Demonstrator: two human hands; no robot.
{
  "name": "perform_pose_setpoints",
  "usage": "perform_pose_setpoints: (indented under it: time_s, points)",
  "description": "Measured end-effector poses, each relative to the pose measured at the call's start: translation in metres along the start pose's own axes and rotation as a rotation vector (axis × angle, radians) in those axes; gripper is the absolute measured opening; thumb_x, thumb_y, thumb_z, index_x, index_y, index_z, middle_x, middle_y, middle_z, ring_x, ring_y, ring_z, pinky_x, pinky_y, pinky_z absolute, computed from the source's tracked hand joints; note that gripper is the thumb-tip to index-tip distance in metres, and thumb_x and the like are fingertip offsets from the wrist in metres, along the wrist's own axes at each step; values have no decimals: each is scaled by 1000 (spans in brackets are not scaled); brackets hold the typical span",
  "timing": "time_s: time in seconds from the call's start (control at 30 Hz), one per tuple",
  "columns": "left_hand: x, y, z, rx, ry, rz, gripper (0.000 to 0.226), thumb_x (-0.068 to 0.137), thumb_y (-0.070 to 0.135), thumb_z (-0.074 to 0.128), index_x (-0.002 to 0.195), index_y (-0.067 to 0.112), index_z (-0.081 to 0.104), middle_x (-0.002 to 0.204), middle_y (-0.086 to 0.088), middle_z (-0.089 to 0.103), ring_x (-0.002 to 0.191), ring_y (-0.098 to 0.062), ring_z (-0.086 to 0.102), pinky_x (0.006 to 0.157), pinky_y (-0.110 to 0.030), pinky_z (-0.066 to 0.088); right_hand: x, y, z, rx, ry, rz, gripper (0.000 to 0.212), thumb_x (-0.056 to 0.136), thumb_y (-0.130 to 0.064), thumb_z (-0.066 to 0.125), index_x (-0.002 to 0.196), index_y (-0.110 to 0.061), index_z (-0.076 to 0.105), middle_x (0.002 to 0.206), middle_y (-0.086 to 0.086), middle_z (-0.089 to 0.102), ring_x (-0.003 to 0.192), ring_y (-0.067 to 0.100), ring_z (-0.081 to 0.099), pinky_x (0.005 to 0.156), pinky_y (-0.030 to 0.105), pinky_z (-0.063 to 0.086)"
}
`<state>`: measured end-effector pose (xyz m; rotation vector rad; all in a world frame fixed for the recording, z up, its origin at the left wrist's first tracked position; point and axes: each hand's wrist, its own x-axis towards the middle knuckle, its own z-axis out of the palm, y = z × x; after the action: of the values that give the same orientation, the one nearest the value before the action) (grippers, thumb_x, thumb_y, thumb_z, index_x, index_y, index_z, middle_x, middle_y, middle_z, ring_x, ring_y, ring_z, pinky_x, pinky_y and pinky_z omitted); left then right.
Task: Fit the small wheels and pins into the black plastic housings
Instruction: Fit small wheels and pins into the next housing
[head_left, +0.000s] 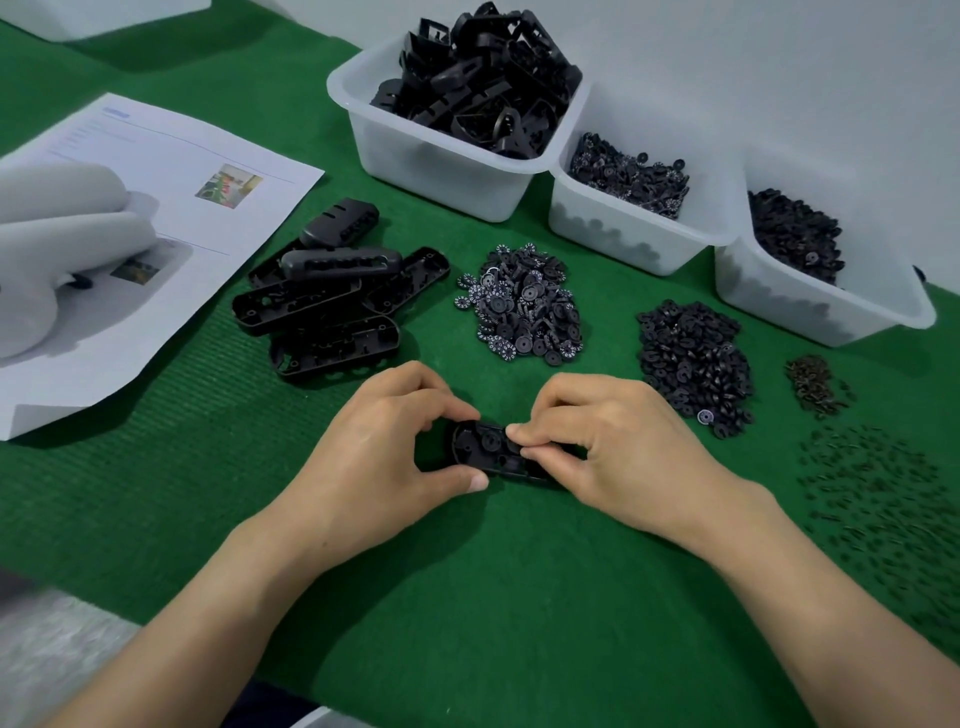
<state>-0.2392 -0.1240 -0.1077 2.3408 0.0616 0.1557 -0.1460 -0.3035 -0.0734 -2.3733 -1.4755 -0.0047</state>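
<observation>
My left hand (384, 447) curls round the left end of a black housing (491, 449), thumb on its near edge and fingers over the far edge, steadying it low over the green mat (467, 597). My right hand (613, 447) pinches the housing's middle between thumb and forefinger; there may be a small wheel under my fingertips, but they hide it. Beyond lie the spare housings (332, 301), the numbered wheels (522, 304), and, to my right, the scattered pins (878, 493).

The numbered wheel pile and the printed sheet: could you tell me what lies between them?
A stack of black housings lies there, shown in the head view.
</observation>
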Motion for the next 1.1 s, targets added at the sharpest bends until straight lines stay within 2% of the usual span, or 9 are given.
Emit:
perform_pose_setpoints:
  time_s: [0.17, 0.3, 0.4, 0.57, 0.67, 0.77, 0.9, 1.0, 1.1]
  points:
    - [0, -1, 0, -6, 1, 5, 39, 63, 43, 75, 99, 33, 64, 96, 19, 48, 89, 3, 45, 73, -5, 34, 5, 11, 1, 193, 74, 200, 18, 76, -20, 74, 94, -19, 74, 76, -10, 64, 63, 6, 59, 64, 24, 49]
    - [-1, -1, -1, -8, -10, 1, 39, 63, 45, 73, 100, 34, 63, 97, 20, 48, 91, 4, 44, 75, -3, 33, 14, 30, 11, -25, 210, 529, 15, 80, -32, 68, 86, -18, 69, 67, -11, 55, 62, 8, 51, 67, 28, 47]
    - [-1, -1, -1, -5, -11, 4, 39, 64, 44, 74, 100, 33, 63, 97, 20, 48, 92, 4, 45, 75, -3, 33, 23, 29, 20, -114, 203, 606, 26, 81, -44, 64, 86, -19, 65, 73, -8, 54, 69, 15, 52, 66, 27, 40]
    - [-1, -1, 0, -8, -7, 4, 39, 63, 46, 73, 99, 34, 63, 97, 21, 48, 91, 4, 45, 75, -4, 34, 29, 27, 21, -96, 219, 610, 17, 82, -35, 62, 83, -18, 65, 73, -6, 56, 71, 17, 57, 66, 28, 46]
    - [-1, -1, 0, -10, -1, 5, 40, 63, 45, 73, 99, 33, 64, 96, 21, 48, 91, 3, 45, 74, -4, 34, 27, 26, 16, 137, 226, 660, 12, 77, -26, 68, 68, -20, 65, 57, -13, 56, 55, 4, 52, 59, 22, 45]
    - [-1, -2, 0, -10, 0, 7, 40, 63, 46, 73, 100, 34, 63, 97, 21, 47, 91, 4, 45, 75, -4, 34, 20, 24, 2, 786, 202, 819, 19, 75, -18, 68, 57, -13, 67, 48, -8, 54, 39, 4, 40, 37, 16, 31]
    - [-1, -3, 0, -5, -7, 3, 42, 63, 46, 73, 102, 34, 63, 98, 22, 47, 91, 4, 44, 74, -5, 36, 7, 26, -6, 1376, 37, 870, 9, 64, -16, 67, 56, -12, 65, 53, 1, 49, 37, 7, 33, 34, 15, 16]
    - [-1, -2, 0, -15, -11, 2, 41, 63, 46, 73, 101, 34, 62, 98, 22, 47, 92, 5, 44, 74, -5, 36, -1, 24, -3, 1330, 20, 823, 8, 63, -15, 70, 61, -9, 65, 52, 1, 51, 37, 7, 35, 34, 14, 20]
    - [-1, -2, 0, -20, -10, 0, 41, 63, 45, 73, 101, 34, 63, 98, 22, 47, 91, 4, 44, 74, -6, 36, -7, 18, 0, 979, 97, 730, 9, 71, -7, 72, 66, -15, 72, 51, -5, 54, 40, 4, 38, 37, 13, 29]
